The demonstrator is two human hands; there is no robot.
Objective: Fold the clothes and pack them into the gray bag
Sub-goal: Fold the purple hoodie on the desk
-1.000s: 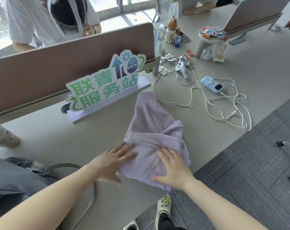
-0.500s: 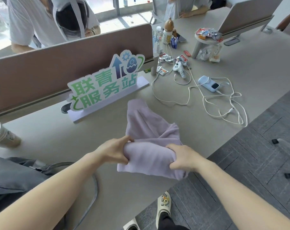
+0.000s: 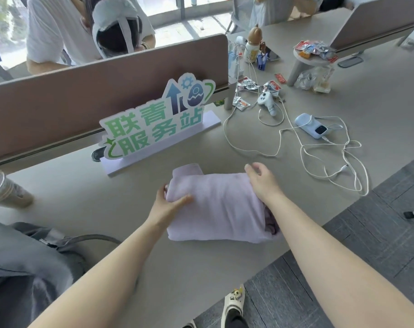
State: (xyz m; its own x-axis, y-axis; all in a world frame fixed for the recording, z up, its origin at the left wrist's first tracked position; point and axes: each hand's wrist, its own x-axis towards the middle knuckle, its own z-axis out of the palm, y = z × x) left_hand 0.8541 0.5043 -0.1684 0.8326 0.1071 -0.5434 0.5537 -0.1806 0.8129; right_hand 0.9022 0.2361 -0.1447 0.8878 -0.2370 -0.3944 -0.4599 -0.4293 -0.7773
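A lilac garment [image 3: 220, 209] lies folded into a compact rectangle on the beige table [image 3: 106, 202], close to the front edge. My left hand [image 3: 170, 204] pinches its left edge, thumb on top and fingers tucked at the side. My right hand [image 3: 263, 181] is at the far right corner with fingers loosely spread and nothing in them; its wrist lies on the cloth. The gray bag [image 3: 23, 261] slumps at the lower left, its strap [image 3: 94, 237] curving toward the garment.
A green and white sign [image 3: 154, 124] stands just behind the garment. A lidded cup [image 3: 4, 190] is at the left. White cables [image 3: 331, 159], a blue power bank [image 3: 312, 126] and snack wrappers lie to the right. A person sits beyond the brown partition [image 3: 101, 91].
Both hands gripped the near edge and folded it away from me over the far part. The garment is now a shorter rectangle, and my right hand has let go.
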